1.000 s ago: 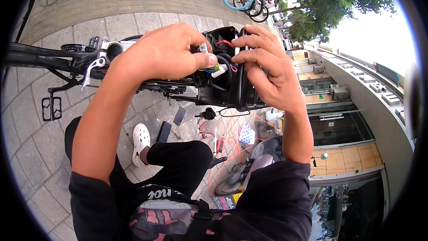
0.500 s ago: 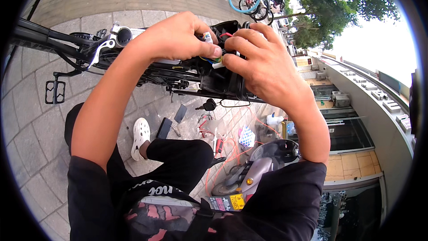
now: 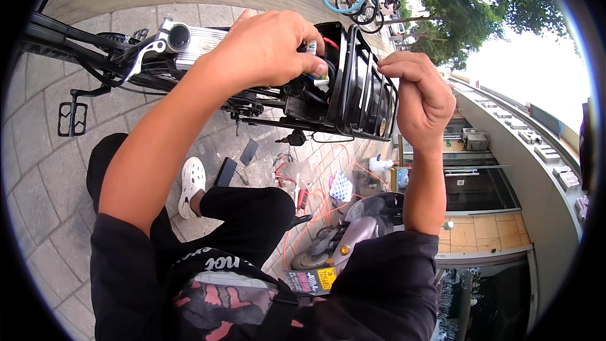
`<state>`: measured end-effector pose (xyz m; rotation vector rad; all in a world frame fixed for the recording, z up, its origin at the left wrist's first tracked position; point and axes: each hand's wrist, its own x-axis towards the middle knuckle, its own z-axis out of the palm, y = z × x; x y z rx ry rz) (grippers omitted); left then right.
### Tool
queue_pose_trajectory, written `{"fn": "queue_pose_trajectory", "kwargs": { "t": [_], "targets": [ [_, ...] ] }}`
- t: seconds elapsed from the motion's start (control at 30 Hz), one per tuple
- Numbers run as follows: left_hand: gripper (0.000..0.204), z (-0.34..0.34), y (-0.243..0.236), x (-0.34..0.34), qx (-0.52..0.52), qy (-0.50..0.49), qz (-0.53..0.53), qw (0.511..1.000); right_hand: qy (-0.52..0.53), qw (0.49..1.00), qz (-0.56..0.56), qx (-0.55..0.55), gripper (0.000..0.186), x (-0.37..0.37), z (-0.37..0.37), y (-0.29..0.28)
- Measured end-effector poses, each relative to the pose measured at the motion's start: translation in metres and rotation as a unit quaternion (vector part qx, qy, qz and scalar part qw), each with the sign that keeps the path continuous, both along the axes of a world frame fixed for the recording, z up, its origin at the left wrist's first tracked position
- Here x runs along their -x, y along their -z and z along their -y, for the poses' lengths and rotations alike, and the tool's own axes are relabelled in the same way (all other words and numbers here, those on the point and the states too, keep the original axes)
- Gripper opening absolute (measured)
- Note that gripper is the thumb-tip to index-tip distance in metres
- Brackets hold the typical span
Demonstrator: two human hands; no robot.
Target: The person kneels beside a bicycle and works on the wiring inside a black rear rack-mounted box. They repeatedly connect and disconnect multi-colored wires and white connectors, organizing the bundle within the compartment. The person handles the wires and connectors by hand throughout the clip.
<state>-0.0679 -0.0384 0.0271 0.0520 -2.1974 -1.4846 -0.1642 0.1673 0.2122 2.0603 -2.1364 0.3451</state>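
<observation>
One connector (image 3: 312, 48) (wht) btwn fingers (image 3: 319, 69), L hand (image 3: 268, 50)

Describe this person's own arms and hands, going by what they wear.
The left hand and right hand are both bare; no glove, ring or watch shows. The left forearm and right forearm are uncovered too. The left sleeve and right sleeve are short, loose and black, ending near the elbows.
</observation>
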Motion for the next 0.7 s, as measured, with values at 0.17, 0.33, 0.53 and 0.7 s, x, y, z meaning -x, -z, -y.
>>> {"fn": "queue_pose_trajectory", "kwargs": {
  "t": [0.17, 0.33, 0.53, 0.7],
  "targets": [
    [0.039, -0.02, 0.011, 0.006, 0.092, -0.079, -0.075, 0.99, 0.151, 0.976, 0.044, 0.153, 0.023, 0.016, -0.05, 0.085],
    [0.049, -0.006, 0.01, 0.009, -0.05, 0.001, 0.028, 0.998, 0.188, 0.952, 0.061, 0.234, 0.021, -0.009, -0.046, 0.118],
    [0.05, -0.001, 0.023, 0.022, -0.137, 0.038, -0.029, 0.989, 0.136, 0.963, 0.066, 0.222, 0.023, -0.001, -0.049, 0.117],
    [0.043, 0.002, 0.022, 0.029, -0.161, 0.063, -0.002, 0.985, 0.153, 0.95, 0.157, 0.22, 0.022, -0.011, -0.047, 0.116]
  ]
}}
